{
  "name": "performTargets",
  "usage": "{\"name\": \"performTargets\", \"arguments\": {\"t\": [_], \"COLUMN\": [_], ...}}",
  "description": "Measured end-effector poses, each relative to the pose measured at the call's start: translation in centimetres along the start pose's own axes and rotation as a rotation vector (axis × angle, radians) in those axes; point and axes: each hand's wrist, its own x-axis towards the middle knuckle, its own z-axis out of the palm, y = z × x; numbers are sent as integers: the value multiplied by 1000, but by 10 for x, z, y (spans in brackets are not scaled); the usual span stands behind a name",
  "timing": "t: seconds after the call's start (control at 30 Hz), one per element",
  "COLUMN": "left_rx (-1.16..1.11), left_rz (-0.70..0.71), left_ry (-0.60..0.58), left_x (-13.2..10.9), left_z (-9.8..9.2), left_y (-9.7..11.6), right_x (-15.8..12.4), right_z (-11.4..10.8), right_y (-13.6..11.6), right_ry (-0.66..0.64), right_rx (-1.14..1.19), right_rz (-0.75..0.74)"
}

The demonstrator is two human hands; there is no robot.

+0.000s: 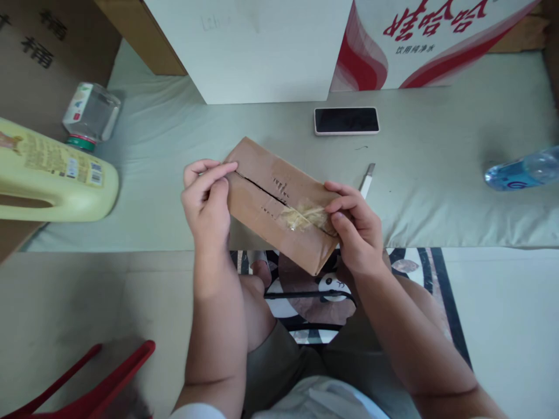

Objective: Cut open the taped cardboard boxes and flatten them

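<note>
A small brown cardboard box (262, 206) is held up at a tilt between my two hands, over the front edge of the cloth-covered surface. A dark slit runs along its top seam, and crumpled clear tape clings near its right end. My left hand (207, 198) is closed on the box's left end, fingertips at the seam. At the right end, my right hand (356, 224) pinches the box with thumb and fingers near the tape. Just beyond that hand a utility knife (367, 180) with a white handle lies on the cloth.
A phone (346, 120) lies behind the box, before a white carton (266, 52) and a red-and-white carton (393, 46). On the left are a yellow jug (56, 174) and a clear jar (92, 110). A water bottle (524, 169) lies right; a red chair (100, 378) stands lower left.
</note>
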Motion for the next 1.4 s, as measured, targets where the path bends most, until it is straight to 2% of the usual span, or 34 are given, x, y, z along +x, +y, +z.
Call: {"name": "performTargets", "arguments": {"t": [0.33, 0.4, 0.53, 0.8, 1.0, 1.23, 1.4], "left_rx": [-172, -177, -129, 4, 30, 77, 127], "left_rz": [-112, -99, -26, -54, -36, -8, 15], "left_ry": [67, 68, 52, 16, 38, -11, -96], "left_x": [-1, -1, -1, -1, -1, -3, -2], "left_z": [4, 5, 4, 2, 2, -1, -6], "left_y": [3, 4, 6, 10, 9, 6, 2], "right_x": [-2, -2, -2, -1, -4, -4, -3], "right_z": [0, 1, 1, 1, 1, -1, -3], "right_y": [-4, -3, -1, -2, 1, -3, -4], "right_ry": [17, 15, 20, 3, 1, -14, -13], "right_rx": [93, 108, 73, 11, 101, 73, 39], "right_rz": [95, 95, 69, 60, 47, 53, 83]}}
